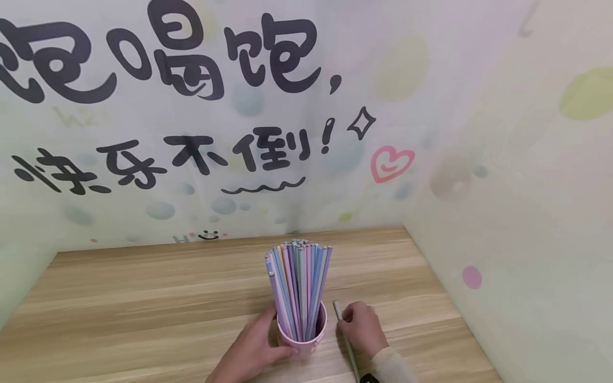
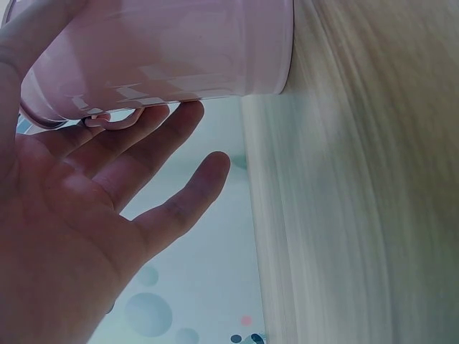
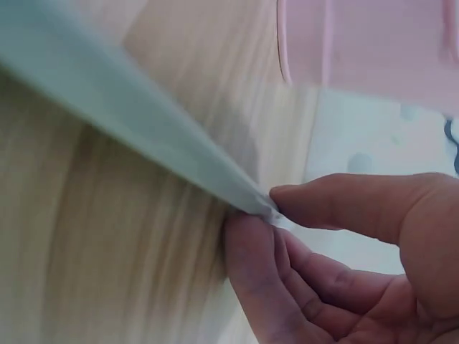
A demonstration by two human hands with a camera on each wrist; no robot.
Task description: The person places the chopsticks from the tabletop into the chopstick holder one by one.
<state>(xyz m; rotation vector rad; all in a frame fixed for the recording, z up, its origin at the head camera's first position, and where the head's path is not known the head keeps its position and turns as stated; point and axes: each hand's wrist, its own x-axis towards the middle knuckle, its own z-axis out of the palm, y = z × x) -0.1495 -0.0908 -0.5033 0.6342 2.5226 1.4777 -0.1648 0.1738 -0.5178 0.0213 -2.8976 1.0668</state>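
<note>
A small pink bucket [image 1: 303, 349] stands on the wooden table, packed with pastel pencils [image 1: 303, 290] that lean outward at the top. My left hand [image 1: 254, 343] holds it from the left, thumb at the near side and fingers round the far side. In the left wrist view, fingertips touch the bucket wall [image 2: 172, 57] by its small handle [image 2: 118, 123], while the little finger sticks out free. Right of the bucket, my right hand [image 1: 365, 327] pinches a pale green pencil [image 1: 353, 359] between thumb and fingers, low over the tabletop. The right wrist view shows the pinch around this pencil [image 3: 150, 118].
The wood-grain table [image 1: 143, 303] meets a printed back wall [image 1: 297, 207] with large black lettering. A pale side wall [image 1: 517, 223] rises along the right edge. Part of a black device [image 1: 369, 378] shows at my right wrist.
</note>
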